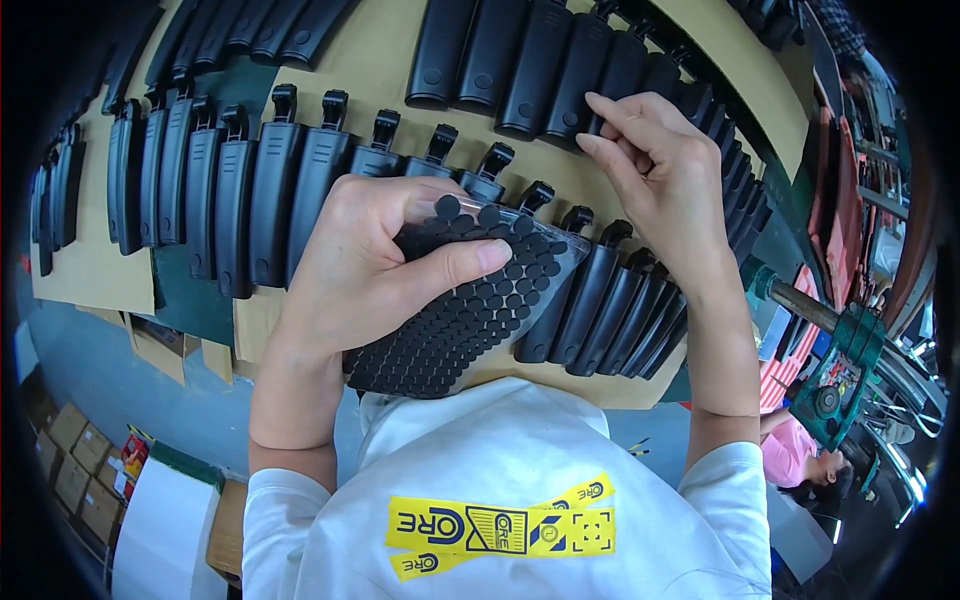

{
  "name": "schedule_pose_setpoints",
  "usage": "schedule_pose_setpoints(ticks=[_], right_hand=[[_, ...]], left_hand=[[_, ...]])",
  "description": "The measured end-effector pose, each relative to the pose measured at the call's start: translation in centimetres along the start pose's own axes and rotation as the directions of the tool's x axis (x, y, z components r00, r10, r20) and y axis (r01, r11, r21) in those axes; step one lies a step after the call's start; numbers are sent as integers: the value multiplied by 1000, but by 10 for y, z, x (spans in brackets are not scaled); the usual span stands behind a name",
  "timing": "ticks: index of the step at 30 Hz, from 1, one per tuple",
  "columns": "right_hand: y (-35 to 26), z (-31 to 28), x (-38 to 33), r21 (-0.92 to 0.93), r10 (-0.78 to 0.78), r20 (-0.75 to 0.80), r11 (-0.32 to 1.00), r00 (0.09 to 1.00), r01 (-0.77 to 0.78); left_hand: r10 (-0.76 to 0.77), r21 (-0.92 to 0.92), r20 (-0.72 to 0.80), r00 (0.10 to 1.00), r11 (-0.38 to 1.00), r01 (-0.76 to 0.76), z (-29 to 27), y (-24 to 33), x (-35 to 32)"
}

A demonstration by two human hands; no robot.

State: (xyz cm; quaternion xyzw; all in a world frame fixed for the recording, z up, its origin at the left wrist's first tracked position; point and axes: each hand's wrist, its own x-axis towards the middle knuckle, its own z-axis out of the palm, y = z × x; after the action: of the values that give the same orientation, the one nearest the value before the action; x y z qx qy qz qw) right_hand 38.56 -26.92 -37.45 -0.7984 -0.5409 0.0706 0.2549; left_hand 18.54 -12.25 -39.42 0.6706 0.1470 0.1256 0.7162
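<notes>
My left hand [370, 265] grips a sheet of small round black pads [440, 335] on clear backing, the thumb lying across the pads near its upper edge. The sheet is tilted in front of my body. My right hand [655, 160] is over the far row of long black plastic pieces [530, 70], its thumb and index fingertips apart beside the lower end of one piece [580, 75]. The other fingers are curled; nothing shows between the fingertips. A nearer row of black pieces with hinged clips [275, 190] runs behind and beside the sheet.
The pieces lie on brown cardboard [380, 50] over a green table. At right stand a green metal clamp or machine part [840, 370] and a person in pink [790, 450]. Cardboard boxes [75, 450] are stacked at lower left, near a white panel [165, 530].
</notes>
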Motion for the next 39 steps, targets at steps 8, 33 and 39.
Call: schedule_pose_setpoints(ticks=[8, 33, 39], right_hand=[[5, 13, -3, -49, -73, -85, 996, 994, 69], [11, 12, -9, 70, -92, -52, 993, 994, 96], [5, 3, 5, -33, 18, 84, 999, 996, -15]], left_hand=[[2, 9, -4, 1000, 1000, -2, 1, 0, 1], [-29, 5, -7, 1000, 1000, 29, 2, -3, 1], [-20, 25, 3, 1000, 999, 20, 2, 0, 2]])
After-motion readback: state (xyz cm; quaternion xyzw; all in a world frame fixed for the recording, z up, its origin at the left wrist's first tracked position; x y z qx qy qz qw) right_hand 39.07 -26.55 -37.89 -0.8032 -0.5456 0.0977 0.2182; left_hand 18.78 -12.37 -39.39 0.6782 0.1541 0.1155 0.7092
